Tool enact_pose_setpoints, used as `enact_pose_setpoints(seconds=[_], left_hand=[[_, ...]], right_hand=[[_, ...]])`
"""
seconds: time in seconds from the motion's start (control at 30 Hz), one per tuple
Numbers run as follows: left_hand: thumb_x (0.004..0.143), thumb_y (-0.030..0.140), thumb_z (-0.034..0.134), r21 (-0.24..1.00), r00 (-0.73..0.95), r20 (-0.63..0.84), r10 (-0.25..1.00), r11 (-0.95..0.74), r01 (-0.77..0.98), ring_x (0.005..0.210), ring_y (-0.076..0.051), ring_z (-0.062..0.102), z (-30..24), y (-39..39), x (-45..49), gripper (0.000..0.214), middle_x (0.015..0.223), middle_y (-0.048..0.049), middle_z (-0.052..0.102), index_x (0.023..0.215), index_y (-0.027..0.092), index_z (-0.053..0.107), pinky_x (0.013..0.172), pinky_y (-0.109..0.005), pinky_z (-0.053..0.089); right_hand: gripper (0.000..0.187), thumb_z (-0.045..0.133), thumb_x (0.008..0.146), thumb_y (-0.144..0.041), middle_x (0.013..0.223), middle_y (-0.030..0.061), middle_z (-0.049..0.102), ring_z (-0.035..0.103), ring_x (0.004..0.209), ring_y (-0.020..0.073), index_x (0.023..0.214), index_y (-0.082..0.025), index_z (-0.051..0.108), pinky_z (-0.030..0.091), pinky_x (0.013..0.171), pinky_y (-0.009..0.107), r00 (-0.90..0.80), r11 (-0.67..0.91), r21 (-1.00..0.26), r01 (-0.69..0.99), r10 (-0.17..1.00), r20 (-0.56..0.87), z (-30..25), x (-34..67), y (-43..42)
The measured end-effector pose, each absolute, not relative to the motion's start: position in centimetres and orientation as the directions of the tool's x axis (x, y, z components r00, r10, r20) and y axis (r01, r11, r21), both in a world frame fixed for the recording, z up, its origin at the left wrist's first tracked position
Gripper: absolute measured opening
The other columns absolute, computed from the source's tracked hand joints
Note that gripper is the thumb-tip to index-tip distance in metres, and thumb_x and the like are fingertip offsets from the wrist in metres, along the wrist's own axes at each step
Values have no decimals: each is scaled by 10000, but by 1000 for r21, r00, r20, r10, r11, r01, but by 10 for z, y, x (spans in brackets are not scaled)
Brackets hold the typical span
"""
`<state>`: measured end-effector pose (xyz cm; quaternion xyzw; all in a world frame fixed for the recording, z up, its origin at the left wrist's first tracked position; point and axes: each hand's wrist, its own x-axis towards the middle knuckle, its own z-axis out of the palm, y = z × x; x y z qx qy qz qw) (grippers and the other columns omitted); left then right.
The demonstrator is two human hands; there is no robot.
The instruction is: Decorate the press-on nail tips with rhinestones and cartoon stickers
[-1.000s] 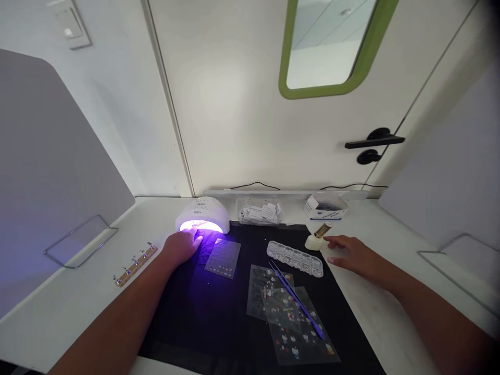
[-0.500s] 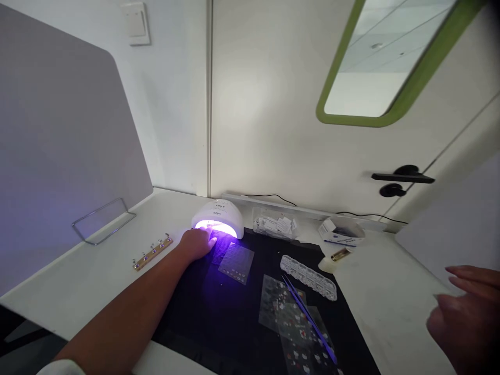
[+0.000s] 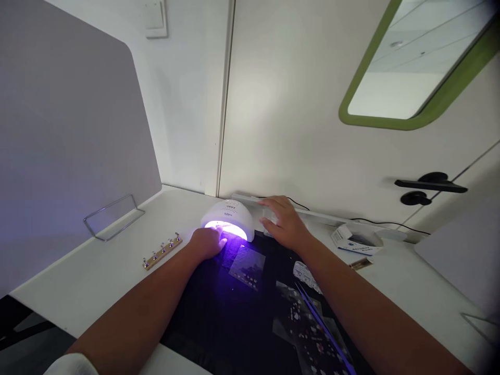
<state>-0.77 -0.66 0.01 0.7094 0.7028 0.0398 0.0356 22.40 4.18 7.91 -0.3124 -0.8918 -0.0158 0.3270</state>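
Observation:
A white dome-shaped nail lamp [image 3: 228, 211] glows violet at its opening. My left hand [image 3: 205, 243] lies at that opening, its thumb standing out to the side. Glare hides the other fingertips, so whether they grip anything is unclear. My right hand [image 3: 284, 223] hovers just right of the lamp, fingers curved and apart, with nothing visible in them. Behind it, a clear plastic box [image 3: 269, 214] is mostly covered. A violet-lit mesh cloth [image 3: 230, 249] and a transparent sticker sheet [image 3: 247, 265] lie in front of the lamp.
Purple tweezers [image 3: 324, 325] rest on sticker sheets [image 3: 302, 317] atop a black mat [image 3: 219, 323]. A clear compartment case [image 3: 307, 275] is partly behind my right forearm. Left stands a wooden strip with several metal posts [image 3: 162, 252]; an open white carton [image 3: 357, 240] sits right.
My right hand has come from the far right edge over to the lamp's right side. My left hand stays at the lamp opening. The whole view has shifted slightly.

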Motion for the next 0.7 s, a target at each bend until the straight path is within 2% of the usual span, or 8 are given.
enact_pose_setpoints(seconds=[0.17, 0.37, 0.53, 0.6, 0.7], left_hand=[[940, 371, 563, 108, 19, 14, 1000, -20, 994, 1022, -204, 620, 1, -5, -8, 353, 1197, -94, 604, 1221, 156, 559, 871, -417, 551], [941, 374, 561, 120, 17, 7, 1000, -18, 993, 1010, -202, 624, -1, -3, -8, 355, 1184, -92, 608, 1219, 154, 559, 863, -413, 554], [942, 378, 559, 134, 13, -5, 1000, -12, 991, 1008, -202, 624, -3, -1, -8, 360, 1183, -92, 608, 1224, 154, 556, 862, -413, 554], [942, 379, 559, 139, 8, -7, 1000, -7, 990, 1011, -203, 624, -3, -1, -7, 361, 1185, -93, 608, 1225, 155, 556, 865, -415, 553], [940, 374, 563, 145, 1, -5, 1000, 0, 989, 1022, -206, 621, -3, -1, -7, 362, 1196, -94, 603, 1227, 155, 555, 871, -419, 551]], right_hand=[[553, 480, 889, -369, 1434, 98, 526, 439, 1332, 308, 1416, -204, 461, 352, 1103, 510, -602, 711, -178, 680, 680, 417, 65, 190, 89], [594, 344, 948, -518, 1498, 78, 468, 396, 1384, 348, 1443, -204, 436, 333, 1111, 538, -634, 656, -113, 746, 752, 180, 47, 170, 110], [625, 263, 961, -569, 1524, 57, 434, 350, 1403, 367, 1457, -220, 412, 286, 1130, 570, -665, 678, -47, 734, 731, 154, 39, 169, 110], [627, 286, 952, -580, 1530, 57, 425, 305, 1423, 389, 1451, -224, 418, 215, 1145, 614, -684, 695, -6, 719, 710, 166, 41, 170, 108], [653, 350, 928, -599, 1554, 80, 380, 282, 1440, 385, 1432, -195, 441, 133, 1173, 614, -726, 729, 53, 682, 666, 171, 44, 168, 107]])
